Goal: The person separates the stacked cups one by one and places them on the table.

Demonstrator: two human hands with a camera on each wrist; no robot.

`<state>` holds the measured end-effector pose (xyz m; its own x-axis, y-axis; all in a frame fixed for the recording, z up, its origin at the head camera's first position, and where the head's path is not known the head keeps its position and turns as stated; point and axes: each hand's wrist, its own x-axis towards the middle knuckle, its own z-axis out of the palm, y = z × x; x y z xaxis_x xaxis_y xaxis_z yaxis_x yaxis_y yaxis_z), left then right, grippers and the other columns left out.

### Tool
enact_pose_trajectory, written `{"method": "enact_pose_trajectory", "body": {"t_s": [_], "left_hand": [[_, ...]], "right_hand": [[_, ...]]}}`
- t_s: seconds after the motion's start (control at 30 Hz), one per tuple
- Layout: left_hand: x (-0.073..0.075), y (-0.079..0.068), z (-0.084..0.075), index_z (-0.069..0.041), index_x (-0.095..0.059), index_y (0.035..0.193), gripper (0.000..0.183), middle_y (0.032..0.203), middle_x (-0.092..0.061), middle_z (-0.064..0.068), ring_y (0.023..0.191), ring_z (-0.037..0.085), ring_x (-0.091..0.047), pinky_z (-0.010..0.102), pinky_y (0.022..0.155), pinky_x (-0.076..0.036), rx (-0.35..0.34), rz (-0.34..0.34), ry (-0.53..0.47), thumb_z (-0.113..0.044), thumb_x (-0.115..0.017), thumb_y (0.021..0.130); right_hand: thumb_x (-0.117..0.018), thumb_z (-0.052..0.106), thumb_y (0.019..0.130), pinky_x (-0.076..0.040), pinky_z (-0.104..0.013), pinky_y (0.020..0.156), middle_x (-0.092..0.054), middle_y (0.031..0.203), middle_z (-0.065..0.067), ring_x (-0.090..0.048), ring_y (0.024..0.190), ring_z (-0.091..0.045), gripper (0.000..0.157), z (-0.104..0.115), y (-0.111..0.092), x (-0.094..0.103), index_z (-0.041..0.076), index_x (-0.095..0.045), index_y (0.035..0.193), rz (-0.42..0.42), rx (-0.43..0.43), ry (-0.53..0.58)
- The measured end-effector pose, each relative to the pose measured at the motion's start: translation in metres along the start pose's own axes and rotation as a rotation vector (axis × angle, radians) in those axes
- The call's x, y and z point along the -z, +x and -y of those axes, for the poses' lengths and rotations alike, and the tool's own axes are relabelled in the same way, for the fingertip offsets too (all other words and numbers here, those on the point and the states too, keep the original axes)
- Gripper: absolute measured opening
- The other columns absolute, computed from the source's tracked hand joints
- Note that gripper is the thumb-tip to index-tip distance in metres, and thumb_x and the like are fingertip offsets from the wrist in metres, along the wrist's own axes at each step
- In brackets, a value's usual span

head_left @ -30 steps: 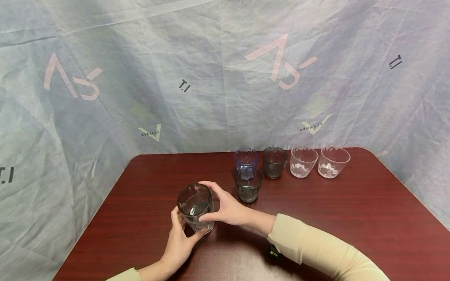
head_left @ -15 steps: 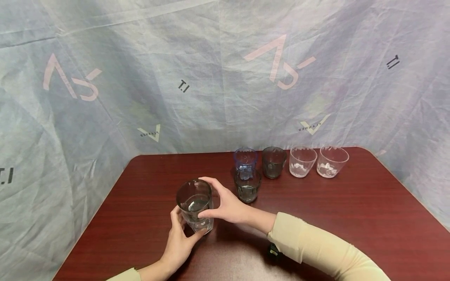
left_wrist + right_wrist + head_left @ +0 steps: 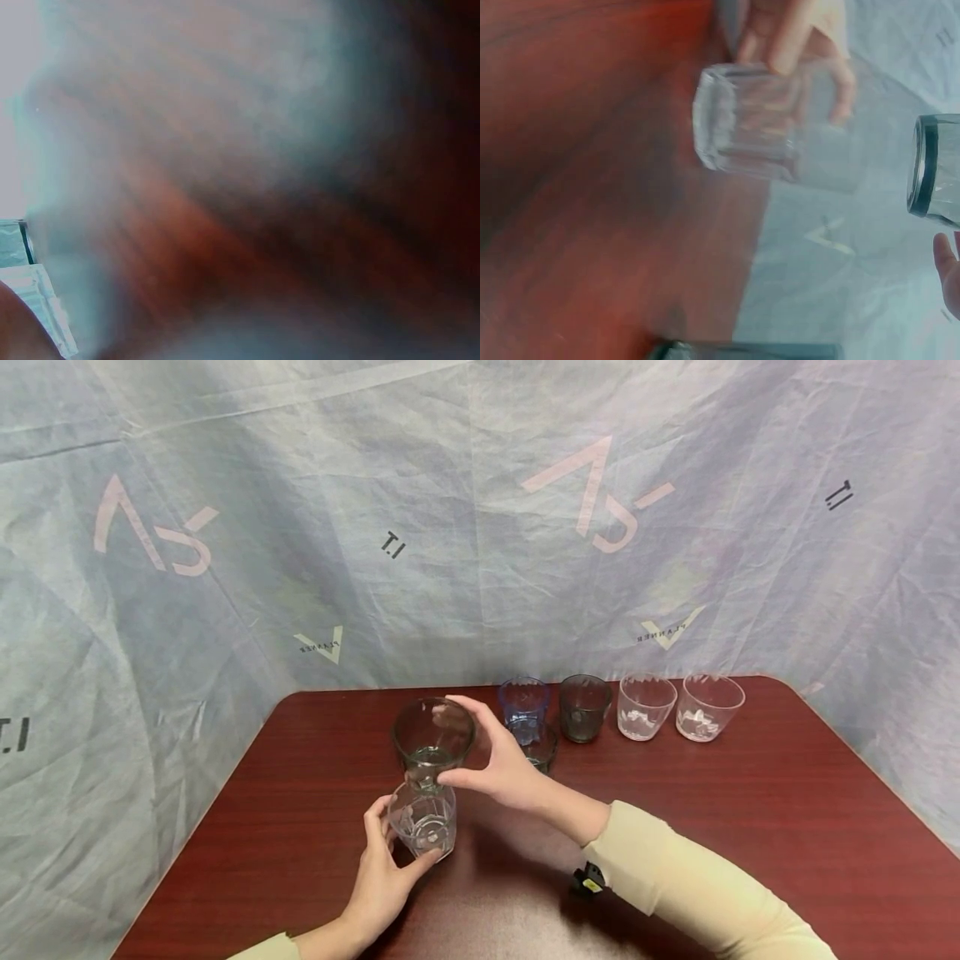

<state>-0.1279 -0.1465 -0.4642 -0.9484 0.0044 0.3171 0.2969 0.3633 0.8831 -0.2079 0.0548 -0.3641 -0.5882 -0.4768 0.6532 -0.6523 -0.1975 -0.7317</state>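
My left hand [image 3: 384, 878] holds a clear drinking glass [image 3: 429, 837] low at the table, thumb and fingers around its sides. Just above and behind it, my right hand [image 3: 504, 770] grips a smoky grey glass [image 3: 433, 739] by the side, between thumb and fingers. In the right wrist view a gap separates the smoky glass [image 3: 941, 172] from the clear glass [image 3: 754, 124], which stands upright in the left hand [image 3: 806, 41]. The left wrist view is mostly blurred; part of the clear glass [image 3: 46, 304] shows at its lower left.
At the back of the dark red table [image 3: 315, 760] stand a blue glass [image 3: 523, 697], a dark grey glass [image 3: 585, 710] and two clear glasses [image 3: 647, 710]. Another smoky glass [image 3: 542, 752] is partly behind the right hand. A grey cloth [image 3: 450, 568] hangs behind.
My right hand has raised the smoky glass up and out of the clear glass, moving slightly away and to the right. The left hand and clear glass have stayed in place.
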Motion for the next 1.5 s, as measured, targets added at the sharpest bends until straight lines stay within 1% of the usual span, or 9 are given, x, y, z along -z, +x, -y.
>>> {"method": "enact_pose_trajectory", "body": {"t_s": [0.1,0.2,0.3,0.4,0.57,0.9,1.17,1.37,1.5], "left_hand": [[0.001,-0.001,-0.002,-0.007,-0.021,0.14,0.091,0.136,-0.048,0.018,0.125,0.033,-0.049,0.054,0.102,-0.035,-0.004,-0.005,0.001,-0.006,-0.084,0.075],[0.002,-0.002,-0.004,-0.007,-0.02,0.141,0.092,0.136,-0.047,0.019,0.123,0.033,-0.049,0.054,0.101,-0.036,-0.008,-0.007,0.008,-0.008,-0.084,0.075],[0.002,-0.003,-0.004,-0.007,-0.019,0.142,0.093,0.136,-0.047,0.02,0.123,0.033,-0.049,0.054,0.101,-0.037,-0.009,-0.011,0.02,-0.01,-0.085,0.075],[0.002,-0.003,-0.004,-0.007,-0.019,0.142,0.094,0.136,-0.046,0.02,0.123,0.032,-0.049,0.054,0.101,-0.037,-0.012,-0.011,0.026,-0.01,-0.085,0.075],[0.002,-0.004,-0.003,-0.006,-0.02,0.141,0.092,0.136,-0.046,0.02,0.124,0.033,-0.049,0.054,0.102,-0.035,-0.005,-0.015,0.013,-0.008,-0.084,0.075],[0.003,-0.004,-0.005,-0.007,-0.02,0.141,0.091,0.137,-0.046,0.021,0.124,0.036,-0.049,0.057,0.101,-0.034,-0.002,-0.01,0.003,-0.008,-0.084,0.076],[0.003,-0.003,-0.003,-0.007,-0.021,0.141,0.091,0.136,-0.046,0.022,0.123,0.038,-0.049,0.059,0.1,-0.035,-0.005,-0.012,0.009,-0.008,-0.084,0.075],[0.001,-0.002,0.0,-0.008,-0.023,0.14,0.092,0.136,-0.047,0.021,0.123,0.035,-0.049,0.057,0.1,-0.036,0.007,-0.012,0.013,-0.004,-0.085,0.073],[0.001,-0.001,0.0,-0.007,-0.022,0.141,0.092,0.134,-0.049,0.021,0.123,0.034,-0.05,0.056,0.099,-0.037,-0.005,-0.003,0.025,-0.005,-0.085,0.073]], "right_hand": [[-0.076,-0.002,0.082,-0.037,-0.042,0.105,-0.046,0.141,-0.015,-0.043,0.13,-0.03,0.08,0.007,0.003,0.01,0.003,-0.03,0.146,-0.034,0.017,0.007],[-0.077,0.013,0.085,-0.04,-0.042,0.102,-0.044,0.142,-0.017,-0.043,0.131,-0.032,0.078,0.011,0.004,0.023,0.002,-0.029,0.147,-0.072,0.04,0.001],[-0.078,0.029,0.085,-0.042,-0.039,0.1,-0.045,0.141,-0.02,-0.043,0.13,-0.031,0.083,0.015,0.004,0.036,0.001,-0.03,0.146,-0.116,0.058,-0.03],[-0.079,0.032,0.083,-0.042,-0.037,0.1,-0.045,0.14,-0.024,-0.044,0.129,-0.032,0.086,0.019,0.004,0.05,-0.001,-0.03,0.145,-0.157,0.077,-0.045],[-0.08,0.015,0.082,-0.043,-0.037,0.1,-0.043,0.139,-0.03,-0.044,0.129,-0.031,0.083,0.028,-0.001,0.071,-0.005,-0.029,0.144,-0.191,0.084,-0.042],[-0.068,-0.025,0.073,-0.044,-0.033,0.098,-0.045,0.138,-0.026,-0.046,0.128,-0.024,0.084,0.04,-0.029,0.11,-0.005,-0.029,0.145,-0.249,0.024,-0.124],[-0.068,-0.022,0.076,-0.043,-0.025,0.096,-0.047,0.138,-0.021,-0.047,0.127,-0.018,0.081,0.042,-0.059,0.136,-0.002,-0.031,0.145,-0.287,-0.045,-0.223],[-0.066,-0.024,0.077,-0.043,-0.021,0.094,-0.051,0.137,-0.009,-0.048,0.126,-0.014,0.079,0.038,-0.078,0.151,-0.002,-0.032,0.144,-0.352,-0.099,-0.232],[-0.066,-0.025,0.076,-0.044,-0.019,0.092,-0.05,0.135,-0.01,-0.049,0.124,-0.014,0.078,0.03,-0.09,0.156,-0.004,-0.032,0.143,-0.38,-0.132,-0.28]]}}
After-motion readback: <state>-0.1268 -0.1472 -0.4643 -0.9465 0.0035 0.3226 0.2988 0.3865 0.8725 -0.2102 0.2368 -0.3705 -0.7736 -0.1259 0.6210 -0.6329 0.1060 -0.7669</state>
